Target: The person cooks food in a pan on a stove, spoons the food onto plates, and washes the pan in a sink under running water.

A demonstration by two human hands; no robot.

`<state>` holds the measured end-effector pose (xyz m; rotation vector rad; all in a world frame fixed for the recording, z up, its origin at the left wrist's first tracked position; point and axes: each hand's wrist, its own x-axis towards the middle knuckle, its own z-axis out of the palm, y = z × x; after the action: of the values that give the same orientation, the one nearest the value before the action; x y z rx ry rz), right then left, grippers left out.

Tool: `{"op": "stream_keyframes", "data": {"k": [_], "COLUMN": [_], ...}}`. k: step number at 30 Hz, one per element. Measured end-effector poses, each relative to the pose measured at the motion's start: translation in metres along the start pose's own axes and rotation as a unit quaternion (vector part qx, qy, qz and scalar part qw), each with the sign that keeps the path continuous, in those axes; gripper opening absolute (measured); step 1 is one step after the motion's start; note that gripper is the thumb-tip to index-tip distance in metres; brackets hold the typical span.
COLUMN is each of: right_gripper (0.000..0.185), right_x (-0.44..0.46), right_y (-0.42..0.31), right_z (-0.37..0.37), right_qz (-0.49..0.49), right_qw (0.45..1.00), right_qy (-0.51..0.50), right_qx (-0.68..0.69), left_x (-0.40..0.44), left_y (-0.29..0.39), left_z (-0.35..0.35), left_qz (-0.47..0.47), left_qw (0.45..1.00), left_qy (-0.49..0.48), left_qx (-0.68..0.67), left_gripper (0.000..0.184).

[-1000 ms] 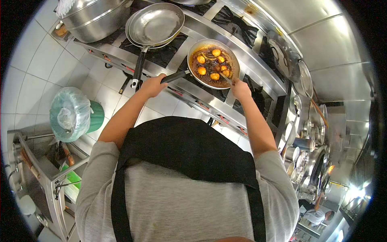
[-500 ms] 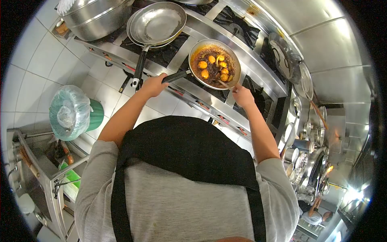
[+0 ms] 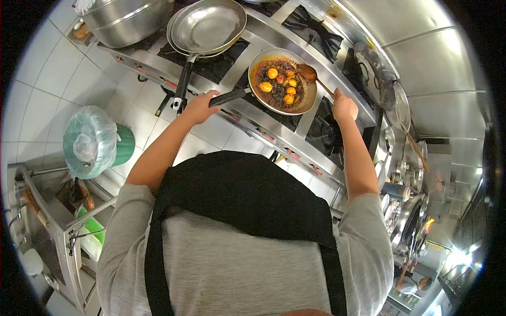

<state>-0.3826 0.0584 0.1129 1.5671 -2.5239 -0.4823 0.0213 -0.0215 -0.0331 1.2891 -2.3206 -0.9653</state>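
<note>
A frying pan (image 3: 311, 100) sits on the stove, holding several orange-yellow round pieces (image 3: 272, 73), which look like eggs, in a dark brown sauce (image 3: 274, 95). My left hand (image 3: 199, 107) is closed round the pan's black handle (image 3: 230, 97). In my right hand (image 3: 344, 107) is the handle of a wooden spoon (image 3: 307, 72). The spoon's sauce-coated bowl is at the pan's far right rim; whether it touches the sauce I cannot tell.
Stacked empty frying pans (image 3: 209, 26) stand on the burner to the left, their handles jutting toward me. Beyond them is a large metal pot (image 3: 126, 23). A green bin (image 3: 125, 145) with a plastic liner stands on the floor at left. Cookware lines the right side, where another person (image 3: 408, 284) shows.
My right hand has moved right and up, bringing the spoon from the pan's near edge to its far right rim. The round pieces have shifted in the sauce. My left hand keeps its grip.
</note>
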Motion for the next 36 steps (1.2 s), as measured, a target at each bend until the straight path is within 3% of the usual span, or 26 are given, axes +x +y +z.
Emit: {"op": "stream_keyframes", "data": {"k": [1, 4, 7, 10, 13, 19, 23, 24, 31, 35, 36], "right_gripper": [0.017, 0.016, 0.019, 0.024, 0.023, 0.023, 0.021, 0.022, 0.028, 0.030, 0.030], "right_x": [0.000, -0.029, -0.055, -0.058, -0.051, -0.044, -0.057, -0.052, -0.039, -0.052, -0.047], "right_y": [0.003, 0.003, -0.004, -0.014, -0.041, -0.057, -0.051, -0.055, -0.065, -0.064, -0.067], "right_z": [0.007, 0.013, 0.021, 0.034, 0.053, 0.043, 0.034, 0.046, 0.040, 0.028, 0.031], "right_qz": [0.010, -0.003, 0.011, -0.038, -0.020, 0.054, -0.022, -0.036, 0.064, -0.033, -0.020], "right_qw": [1.000, 0.998, 0.992, 0.969, 0.966, 0.973, 0.969, 0.970, 0.974, 0.979, 0.981], "right_qy": [-0.005, -0.048, -0.084, -0.122, -0.101, -0.099, -0.147, -0.114, -0.117, -0.159, -0.148], "right_qx": [-0.012, 0.029, 0.098, 0.210, 0.236, 0.202, 0.197, 0.211, 0.181, 0.127, 0.124], "left_x": [-0.002, -0.005, -0.011, -0.009, -0.007, -0.011, -0.011, -0.012, -0.012, -0.010, -0.010], "left_y": [-0.006, -0.016, -0.015, -0.018, -0.018, -0.013, -0.028, -0.027, -0.025, -0.026, -0.027], "left_z": [0.002, 0.002, 0.007, 0.007, 0.004, -0.006, 0.012, 0.013, 0.006, 0.009, 0.009], "left_qz": [0.023, -0.014, -0.006, 0.015, 0.014, -0.011, 0.013, 0.015, -0.045, -0.038, -0.030], "left_qw": [0.999, 0.995, 0.989, 0.988, 0.990, 0.988, 0.988, 0.987, 0.983, 0.982, 0.982], "left_qy": [0.036, -0.010, 0.019, 0.016, -0.001, -0.040, 0.022, 0.029, -0.037, -0.025, -0.019], "left_qx": [-0.022, -0.099, -0.150, -0.154, -0.143, -0.151, -0.155, -0.160, -0.176, -0.182, -0.187], "left_gripper": [0.040, 0.038, 0.036, 0.035, 0.035, 0.038, 0.038, 0.038, 0.041, 0.040, 0.039]}}
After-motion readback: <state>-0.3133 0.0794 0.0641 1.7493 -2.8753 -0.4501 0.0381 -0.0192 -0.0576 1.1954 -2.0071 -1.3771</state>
